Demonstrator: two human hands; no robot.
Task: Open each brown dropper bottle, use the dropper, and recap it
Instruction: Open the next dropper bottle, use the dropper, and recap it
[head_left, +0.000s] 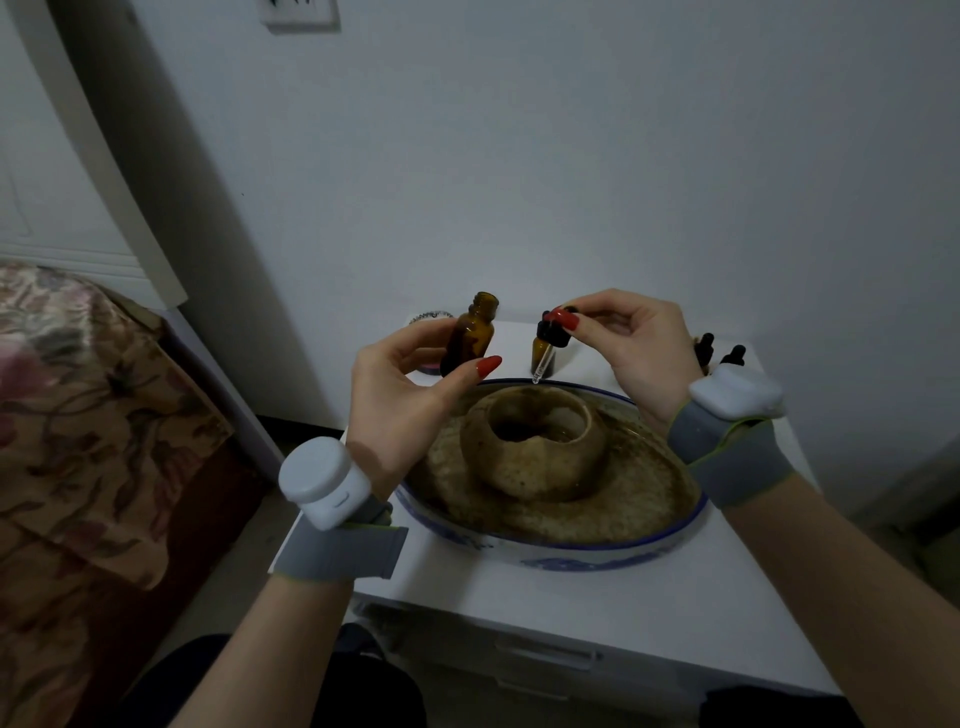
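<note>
My left hand (400, 410) grips an uncapped brown dropper bottle (470, 335), held slightly tilted above the left rim of the bowl. My right hand (631, 348) pinches the black dropper cap (555, 330) by its bulb; the glass pipette (540, 366) points down with its tip just over the far rim of the blue-and-white bowl (545, 551). Another brown bottle (540, 358) stands behind the pipette. Two capped dropper bottles (705, 349) (733, 356) peek out behind my right wrist.
The bowl holds a beige porous ring-shaped stone (535, 447) and sits on a small white cabinet (597, 613) against the wall. A small round tin (431, 317) lies at the back left. A bed with a floral cover (78, 415) is on the left.
</note>
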